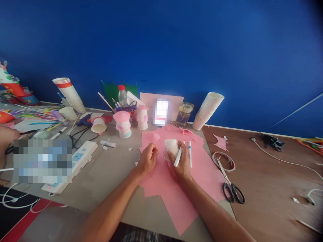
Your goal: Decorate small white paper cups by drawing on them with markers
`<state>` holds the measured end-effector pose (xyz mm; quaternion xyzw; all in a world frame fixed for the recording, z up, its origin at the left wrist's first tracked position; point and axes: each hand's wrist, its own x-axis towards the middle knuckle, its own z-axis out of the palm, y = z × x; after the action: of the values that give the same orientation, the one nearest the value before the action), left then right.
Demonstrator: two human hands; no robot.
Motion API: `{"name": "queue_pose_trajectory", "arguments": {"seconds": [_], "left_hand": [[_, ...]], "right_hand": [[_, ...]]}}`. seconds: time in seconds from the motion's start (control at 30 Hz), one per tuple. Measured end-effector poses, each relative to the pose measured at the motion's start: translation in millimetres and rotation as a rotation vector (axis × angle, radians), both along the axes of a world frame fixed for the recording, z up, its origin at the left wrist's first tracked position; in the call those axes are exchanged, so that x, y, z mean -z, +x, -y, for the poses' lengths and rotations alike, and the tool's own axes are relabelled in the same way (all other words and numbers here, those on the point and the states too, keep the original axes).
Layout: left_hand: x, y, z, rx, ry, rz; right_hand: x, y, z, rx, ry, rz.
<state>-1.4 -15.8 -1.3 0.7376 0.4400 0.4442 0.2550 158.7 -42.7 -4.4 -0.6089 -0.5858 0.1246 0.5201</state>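
My right hand (183, 166) holds a white marker pen (178, 159) between its fingers, while its thumb and fingers press on the side of a white paper cup (170, 145). The cup has faint marks on its left side. Just left of the cup, my left hand (148, 158) is curled with its fingertips together; whether anything small is in them is hidden. Under both hands lie overlapping sheets of pink paper (176, 208). Another marker (190, 154) with a teal band lies right of my right hand.
Scissors (230, 186) and a tape roll (233, 164) lie at right. Behind stand a stack of cups (208, 111), a glass jar (184, 112), a lit phone (161, 112) and pink-roofed cup towers (122, 124). At left are a power strip (83, 153), a glue stick (108, 144) and another person's arm (6, 137).
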Motion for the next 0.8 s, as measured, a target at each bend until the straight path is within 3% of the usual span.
{"name": "queue_pose_trajectory", "arguments": {"seconds": [0.17, 0.37, 0.5, 0.6, 0.73, 0.8], "left_hand": [[-4.5, 1.2, 3.4, 0.073, -0.057, 0.038], [-8.1, 4.9, 1.5, -0.073, -0.015, 0.29], [-17.3, 5.1, 6.1, -0.006, -0.092, 0.335], [-40.6, 10.7, 17.4, 0.237, -0.32, 0.406], [-79.4, 23.1, 49.4, 0.744, -0.663, 0.493], [-90.3, 27.6, 76.2, 0.982, -0.764, 0.479]], "right_hand": [[-0.1, -0.1, 1.3, -0.013, 0.008, 0.036], [3.9, -0.5, 0.3, -0.019, 0.03, 0.06], [5.7, 0.7, -1.6, -0.036, 0.055, 0.08], [5.8, 1.4, -2.2, -0.06, 0.073, 0.073], [7.0, 1.0, -1.4, -0.1, 0.029, 0.031], [7.8, 0.6, -1.3, -0.091, 0.012, 0.033]]}}
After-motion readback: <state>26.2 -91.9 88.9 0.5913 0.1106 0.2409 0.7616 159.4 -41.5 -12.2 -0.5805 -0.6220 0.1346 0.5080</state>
